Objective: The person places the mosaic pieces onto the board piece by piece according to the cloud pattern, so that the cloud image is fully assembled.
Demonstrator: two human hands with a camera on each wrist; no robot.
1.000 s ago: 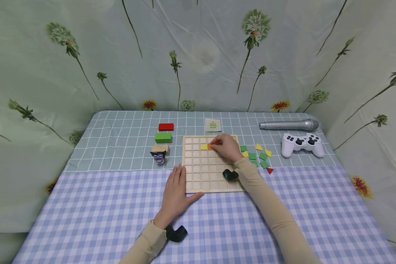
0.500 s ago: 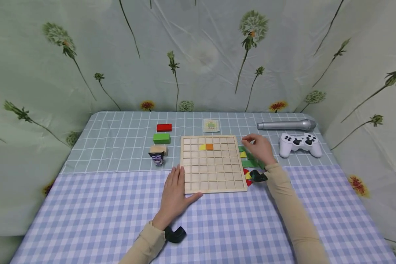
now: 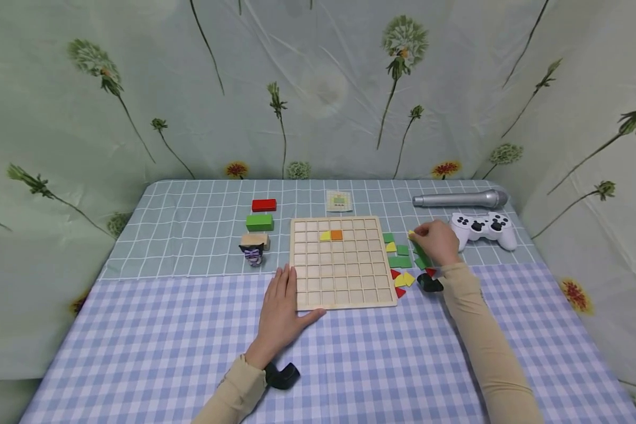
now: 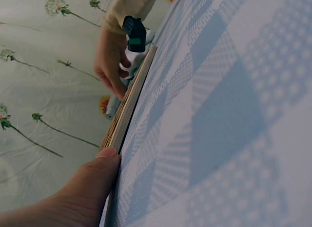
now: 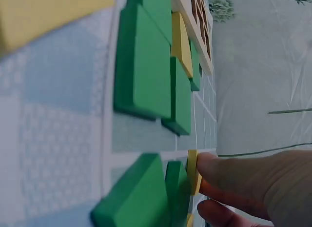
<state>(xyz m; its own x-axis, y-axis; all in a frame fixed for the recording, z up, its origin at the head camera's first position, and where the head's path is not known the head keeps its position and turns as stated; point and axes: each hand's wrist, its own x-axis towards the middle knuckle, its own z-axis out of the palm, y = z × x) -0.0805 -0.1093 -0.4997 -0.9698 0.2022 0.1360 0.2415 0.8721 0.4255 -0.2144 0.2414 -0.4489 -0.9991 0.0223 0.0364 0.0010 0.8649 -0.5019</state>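
A wooden grid board (image 3: pixel 344 277) lies flat on the cloth, with a yellow piece (image 3: pixel 325 236) and an orange square (image 3: pixel 336 235) side by side in its upper cells. My left hand (image 3: pixel 280 312) rests at the board's near left corner, fingers straight along the left side, thumb (image 4: pixel 100 163) against the front edge. Right of the board, my right hand (image 3: pixel 439 242) pinches a small yellow piece (image 5: pixel 193 171) between thumb and fingers. Beside it lie green pieces (image 5: pixel 146 66); further yellow and red pieces (image 3: pixel 400 292) are scattered along the board's right side.
A white game controller (image 3: pixel 482 231) sits just right of my right hand, a silver microphone (image 3: pixel 458 200) behind it. A pattern card (image 3: pixel 339 201) lies beyond the board. To the left are a red block (image 3: pixel 264 205), green block (image 3: pixel 259 222), wooden block (image 3: pixel 255 239) and small figurine (image 3: pixel 252 254).
My right hand has left the orange square on the board, moved right over the loose pieces and taken hold of a yellow one. The left hand stays in place.
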